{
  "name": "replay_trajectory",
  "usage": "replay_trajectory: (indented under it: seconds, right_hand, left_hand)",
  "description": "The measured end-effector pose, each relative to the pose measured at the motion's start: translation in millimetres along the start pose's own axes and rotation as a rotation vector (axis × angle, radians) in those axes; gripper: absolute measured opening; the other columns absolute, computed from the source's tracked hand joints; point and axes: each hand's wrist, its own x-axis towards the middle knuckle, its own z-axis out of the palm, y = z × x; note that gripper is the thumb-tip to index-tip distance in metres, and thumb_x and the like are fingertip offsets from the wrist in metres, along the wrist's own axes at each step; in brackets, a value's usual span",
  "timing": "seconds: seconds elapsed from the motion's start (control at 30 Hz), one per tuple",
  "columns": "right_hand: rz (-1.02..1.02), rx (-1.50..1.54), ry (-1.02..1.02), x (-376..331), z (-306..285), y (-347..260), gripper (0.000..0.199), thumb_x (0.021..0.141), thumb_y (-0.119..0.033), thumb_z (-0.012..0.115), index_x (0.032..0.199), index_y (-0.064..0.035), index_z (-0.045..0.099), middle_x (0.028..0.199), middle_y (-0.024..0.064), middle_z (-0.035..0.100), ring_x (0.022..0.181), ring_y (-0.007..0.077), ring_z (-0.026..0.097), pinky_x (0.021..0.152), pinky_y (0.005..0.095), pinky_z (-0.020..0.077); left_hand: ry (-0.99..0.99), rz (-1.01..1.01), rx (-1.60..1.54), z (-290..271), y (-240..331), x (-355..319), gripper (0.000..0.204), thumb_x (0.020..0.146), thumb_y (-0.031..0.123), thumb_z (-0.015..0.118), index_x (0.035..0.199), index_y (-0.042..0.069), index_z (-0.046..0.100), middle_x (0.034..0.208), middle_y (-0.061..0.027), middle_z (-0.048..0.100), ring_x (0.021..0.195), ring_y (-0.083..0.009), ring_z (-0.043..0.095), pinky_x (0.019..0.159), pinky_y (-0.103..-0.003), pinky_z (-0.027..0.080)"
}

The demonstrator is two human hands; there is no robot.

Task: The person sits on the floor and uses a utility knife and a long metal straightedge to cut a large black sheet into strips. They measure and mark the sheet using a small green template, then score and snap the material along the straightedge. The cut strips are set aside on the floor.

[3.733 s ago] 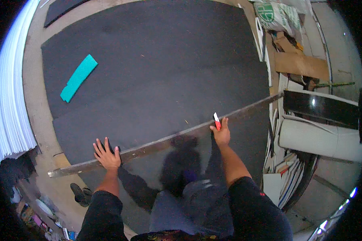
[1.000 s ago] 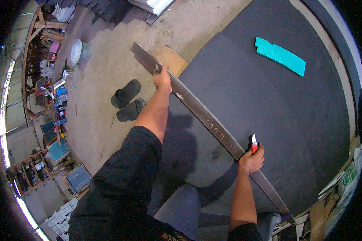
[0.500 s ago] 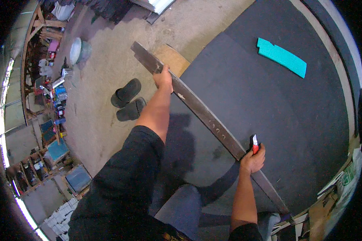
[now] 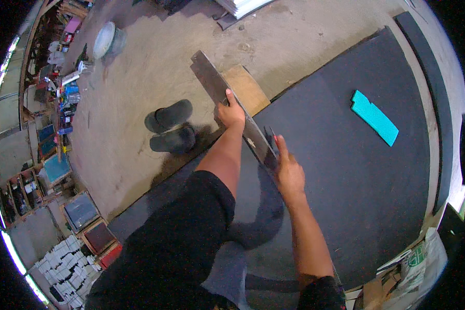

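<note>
Long straight bar (image 4: 207, 77) laid across a large black sheet (image 4: 356, 206): dull dark brown, flat-faced and narrow, with a paler line along one edge and a small whitish scuff about midway along its visible part. Its far end projects over the sheet's left edge, above the floor and beside a tan board (image 4: 248, 85); its near part is hidden by the right forearm. The left hand (image 4: 232, 114) is closed over the bar close to that edge, one digit extended on the face, the other fingertips hidden. The right hand (image 4: 290, 173), beside the bar, is closed around a red-handled knife (image 4: 276, 139), mostly covered, index finger extended; blade contact cannot be determined. A notched turquoise strip (image 4: 375, 119) lies toward the sheet's upper right corner.
</note>
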Motion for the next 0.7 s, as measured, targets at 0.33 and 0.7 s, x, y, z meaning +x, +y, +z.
replay_trajectory:
  seconds: [0.33, 0.7]
  right_hand:
    - [-0.022, -0.21, -0.168, 66.9, 2.7, -72.4, 0.073, 0.095, -0.013, 0.062, 0.16, -0.031, 0.034, 0.106, 0.0237, 0.07, 0.097, 0.0455, 0.072, 0.082, 0.0561, 0.0585]
    - [0.057, -0.22, -0.311, 84.5, -1.2, -88.4, 0.059, 0.103, -0.018, 0.051, 0.16, -0.0211, 0.037, 0.118, 0.0239, 0.072, 0.105, 0.0404, 0.073, 0.087, 0.053, 0.0596]
  left_hand:
    - [0.086, 0.029, 0.029, 6.8, -0.9, 2.8, 0.074, 0.098, 0.062, 0.055, 0.115, -0.008, 0.07, 0.11, -0.0303, 0.072, 0.104, -0.0491, 0.068, 0.094, -0.055, 0.05]
    - [0.014, -0.071, 0.088, -2.7, 13.3, -5.3, 0.084, 0.096, 0.069, 0.054, 0.121, -0.011, 0.067, 0.119, -0.0326, 0.069, 0.114, -0.0495, 0.065, 0.099, -0.053, 0.05]
